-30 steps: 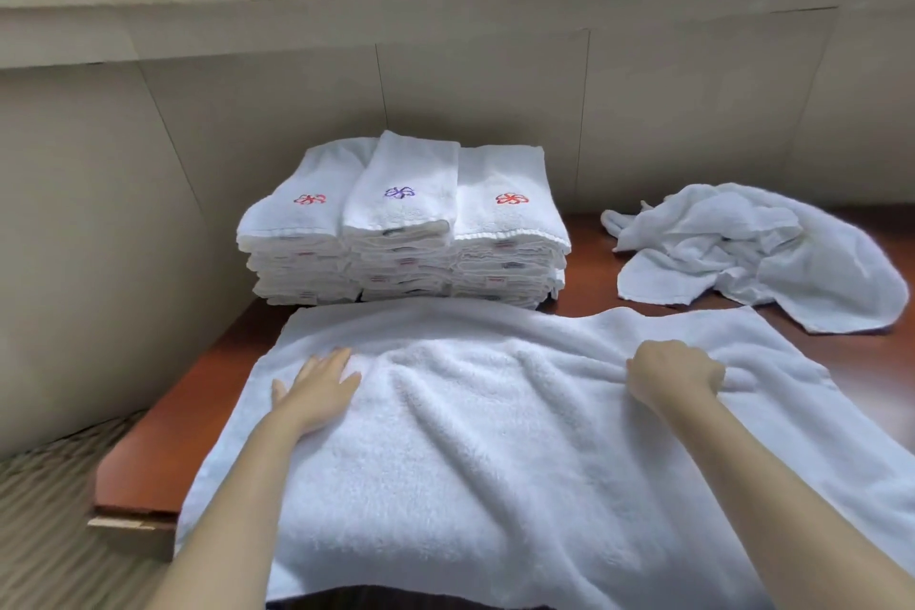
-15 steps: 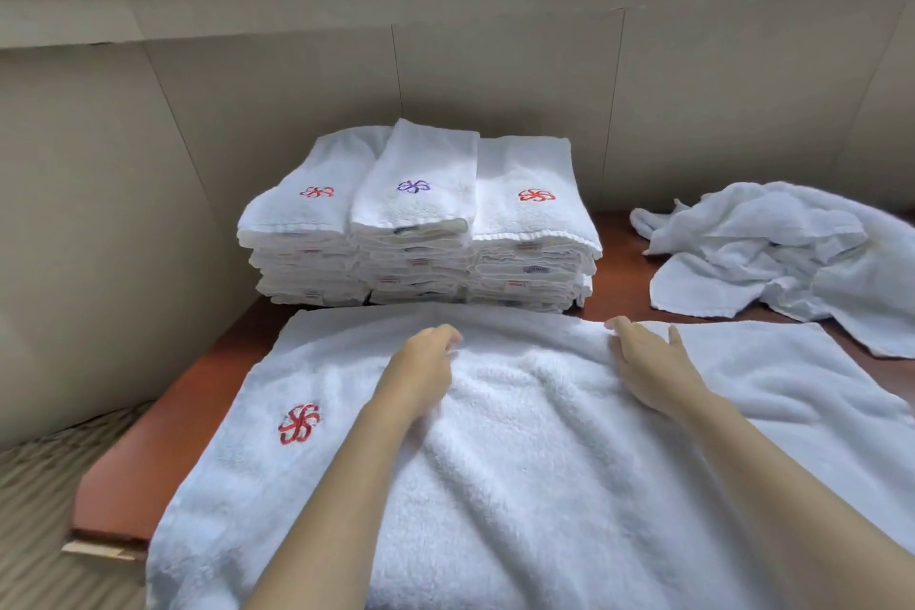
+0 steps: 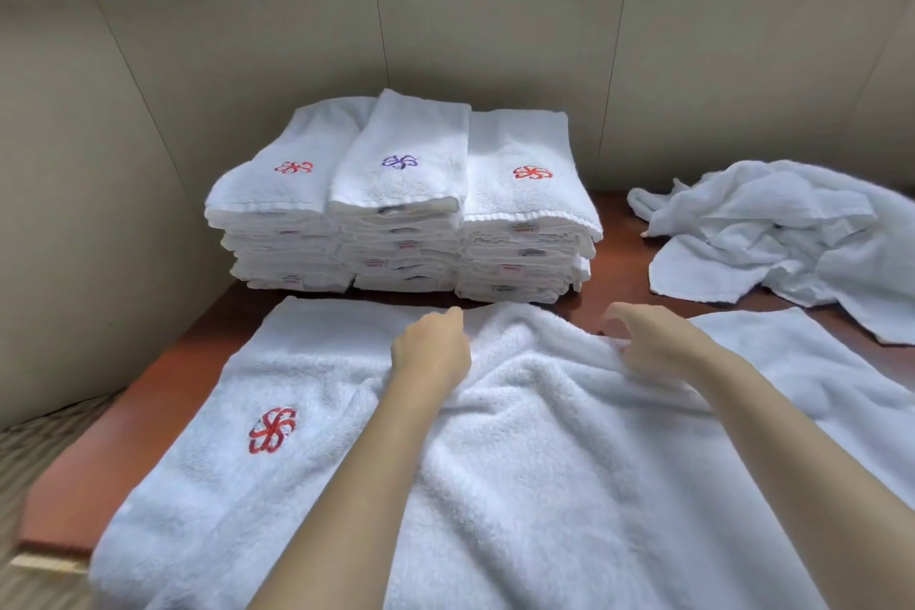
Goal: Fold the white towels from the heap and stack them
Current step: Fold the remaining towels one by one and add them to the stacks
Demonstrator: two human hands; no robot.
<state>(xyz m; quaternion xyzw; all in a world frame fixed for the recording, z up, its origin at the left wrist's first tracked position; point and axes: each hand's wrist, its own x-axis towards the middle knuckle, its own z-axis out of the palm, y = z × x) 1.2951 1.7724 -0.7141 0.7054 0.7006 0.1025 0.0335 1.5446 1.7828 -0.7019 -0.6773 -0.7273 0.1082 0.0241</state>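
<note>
A large white towel (image 3: 534,461) with a red embroidered flower lies spread on the reddish-brown table (image 3: 148,406), hanging over its near edge. My left hand (image 3: 432,348) grips the towel's far edge near the middle, bunching the cloth. My right hand (image 3: 643,343) pinches the same far edge a little to the right, and the cloth rises in a ridge between the two hands. Behind them three side-by-side stacks of folded white towels (image 3: 401,208) stand against the wall. A heap of crumpled white towels (image 3: 787,233) lies at the back right.
Beige tiled walls close the table in at the back and on the left. The table's left corner and front-left edge (image 3: 49,540) show bare wood, with a ribbed floor below at the left.
Both hands have come in from the towel's sides to the middle of its far edge and have gone from flat on the cloth to gripping it. The red flower at the left is now uncovered.
</note>
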